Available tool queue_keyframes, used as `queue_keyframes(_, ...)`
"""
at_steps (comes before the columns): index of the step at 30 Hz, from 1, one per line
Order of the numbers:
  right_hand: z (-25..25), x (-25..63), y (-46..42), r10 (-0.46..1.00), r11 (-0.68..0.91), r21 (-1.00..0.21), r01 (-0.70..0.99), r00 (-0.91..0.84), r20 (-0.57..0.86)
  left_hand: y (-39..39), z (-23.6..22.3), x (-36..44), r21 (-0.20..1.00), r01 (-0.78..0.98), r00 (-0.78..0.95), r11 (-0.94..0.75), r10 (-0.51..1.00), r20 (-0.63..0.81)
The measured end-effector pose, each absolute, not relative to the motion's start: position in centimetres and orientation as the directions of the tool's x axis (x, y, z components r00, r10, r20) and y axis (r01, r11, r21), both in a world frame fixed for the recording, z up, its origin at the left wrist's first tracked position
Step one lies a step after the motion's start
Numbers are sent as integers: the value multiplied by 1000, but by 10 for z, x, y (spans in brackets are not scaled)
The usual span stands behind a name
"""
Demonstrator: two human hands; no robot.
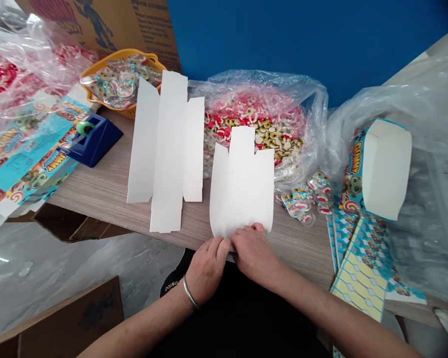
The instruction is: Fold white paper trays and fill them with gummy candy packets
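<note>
A white cardboard box blank [244, 184] lies blank side up at the table's front edge, its narrow flap pointing away from me and its side panels partly raised. My left hand [208, 266] and my right hand [256, 248] are side by side at its near end, fingers closed over the edge of the card. The thumbs meet near the middle of that edge. A metal bangle [190, 293] circles my left wrist. Left of this blank, another unfolded white box blank [168, 154] lies on the table [306, 243].
Behind is a clear bag of red, white and yellow candies [261, 119]. Small wrapped packs [302, 199] lie beside it. An orange basket [129, 107], a blue tape dispenser [91, 141] and printed box blanks [22, 149] are left. An open printed box [377, 169] and label sheets [362, 278] are right.
</note>
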State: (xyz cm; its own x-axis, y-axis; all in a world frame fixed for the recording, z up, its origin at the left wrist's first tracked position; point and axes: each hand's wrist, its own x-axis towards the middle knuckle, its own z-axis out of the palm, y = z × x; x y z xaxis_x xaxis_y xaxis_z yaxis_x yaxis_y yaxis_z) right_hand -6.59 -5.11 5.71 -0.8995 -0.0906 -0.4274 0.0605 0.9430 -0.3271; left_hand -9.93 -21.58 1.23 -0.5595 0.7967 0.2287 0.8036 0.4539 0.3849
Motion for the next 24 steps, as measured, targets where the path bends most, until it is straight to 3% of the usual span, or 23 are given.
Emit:
queue_keyframes(5, 63, -62, -58, -44, 967, -246, 66, -907, -419, -216, 8, -98, 395, 806, -557, 440, 790, 256)
queue_keyframes(17, 62, -77, -62, -34, 975, -210, 71, -888, -458, -213, -3, -98, 444, 774, -601, 451, 743, 293)
queue_keyframes(24, 65, -80, -70, -3, 961, -247, 125, -886, -463, -216, -12, -98, 492, 760, -616, 425, 714, 333)
